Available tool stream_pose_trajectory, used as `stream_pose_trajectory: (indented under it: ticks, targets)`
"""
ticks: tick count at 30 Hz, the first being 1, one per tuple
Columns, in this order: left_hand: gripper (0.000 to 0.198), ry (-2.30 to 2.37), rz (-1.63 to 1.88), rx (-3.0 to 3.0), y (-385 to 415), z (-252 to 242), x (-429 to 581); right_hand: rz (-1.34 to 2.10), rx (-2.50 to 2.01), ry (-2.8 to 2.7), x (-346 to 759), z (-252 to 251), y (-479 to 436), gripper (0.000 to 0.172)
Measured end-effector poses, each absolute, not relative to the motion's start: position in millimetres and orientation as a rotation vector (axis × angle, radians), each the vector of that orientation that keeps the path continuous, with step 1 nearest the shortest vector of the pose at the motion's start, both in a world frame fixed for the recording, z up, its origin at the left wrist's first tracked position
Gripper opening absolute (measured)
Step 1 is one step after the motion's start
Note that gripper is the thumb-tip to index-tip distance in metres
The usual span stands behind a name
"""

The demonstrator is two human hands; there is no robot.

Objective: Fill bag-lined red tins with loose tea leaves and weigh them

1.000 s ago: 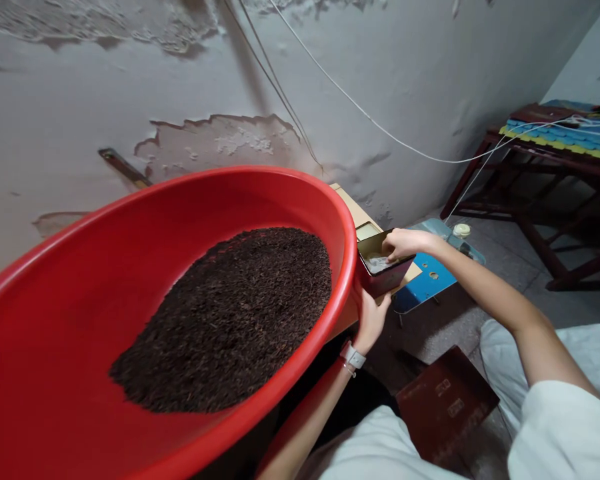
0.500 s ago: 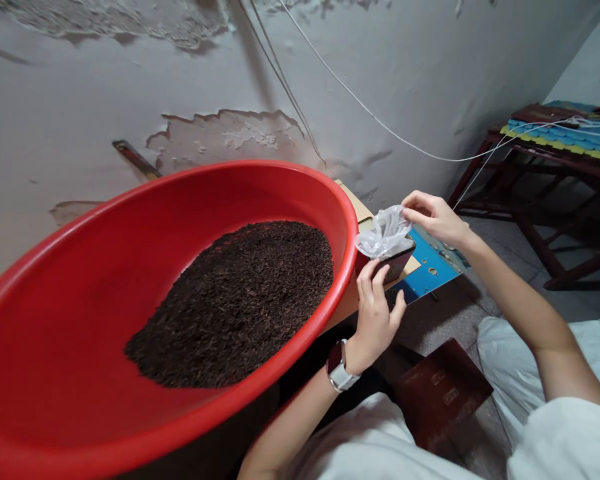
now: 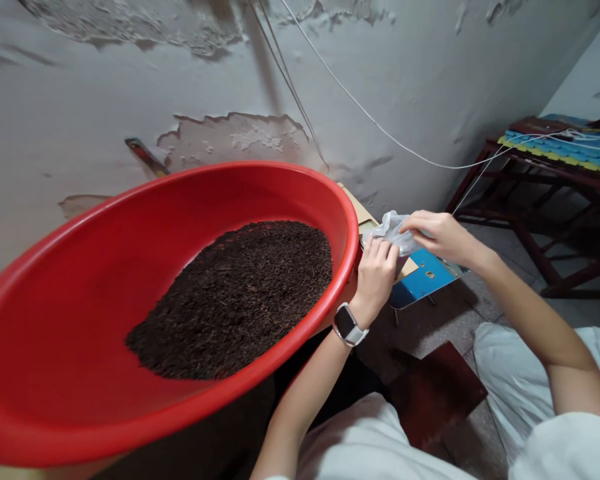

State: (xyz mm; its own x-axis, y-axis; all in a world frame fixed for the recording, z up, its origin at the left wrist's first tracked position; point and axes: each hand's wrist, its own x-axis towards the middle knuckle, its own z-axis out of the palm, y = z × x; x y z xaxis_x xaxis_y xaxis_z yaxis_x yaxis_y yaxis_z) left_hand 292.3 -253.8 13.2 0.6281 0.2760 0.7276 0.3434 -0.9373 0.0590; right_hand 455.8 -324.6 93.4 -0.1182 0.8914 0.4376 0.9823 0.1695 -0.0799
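Note:
A thin clear plastic bag [image 3: 391,227] lines a small dark box [image 3: 401,267] just right of the red basin [image 3: 347,267]. With its fingers curled over the near edge of bag and box, my left hand [image 3: 377,272] wears a watch at the wrist. My right hand [image 3: 443,235] pinches the bag's right side between thumb and fingers. The inside of the box is hidden by the bag and my hands. A large heap of dark, loose tea leaves [image 3: 245,300] lies in the basin.
Beneath the box are a tan board [image 3: 410,268] and a blue panel with holes [image 3: 425,280]. A dark red stool [image 3: 440,393] stands below, by my legs. At right is a rack with coloured mats [image 3: 570,150]; a white cable [image 3: 380,127] hangs along the peeling wall.
My left hand has moved up, its spread fingers closing onto the bag's near edge. The right hand has shifted slightly down and in, and the bag is more bunched.

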Motion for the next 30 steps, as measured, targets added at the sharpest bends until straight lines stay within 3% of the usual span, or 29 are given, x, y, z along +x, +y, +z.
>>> stream_pose_trajectory:
  ticks: [5,9,12,15,20,23,27,30]
  targets:
    - [0.024,-0.688,-0.988,-2.868,-261,4,283,-0.092,-2.38,-2.245,482,77,-301,0.026]
    - [0.035,-1.004,-0.921,-2.885,-260,-6,286,-0.026,-2.445,-2.194,490,65,-298,0.065]
    - [0.03,-1.171,-0.987,-2.878,-259,-13,293,-0.029,-2.493,-2.167,485,60,-292,0.08]
    - [0.055,-1.232,-1.108,-2.945,-258,-24,299,0.068,-2.49,-2.169,486,55,-281,0.088]
    - [0.078,-1.285,-1.464,-3.159,-240,-37,302,0.402,-2.174,-2.222,509,45,-264,0.097]
    - [0.084,-1.21,-1.67,-3.34,-228,-38,303,0.547,-2.021,-2.148,524,42,-256,0.097]
    - [0.084,-1.218,-1.863,-3.398,-223,-34,308,0.742,-1.855,-1.858,534,36,-250,0.069]
    - [0.079,-1.265,-1.977,-3.384,-226,-30,312,0.772,-1.832,-1.56,531,25,-248,0.072]
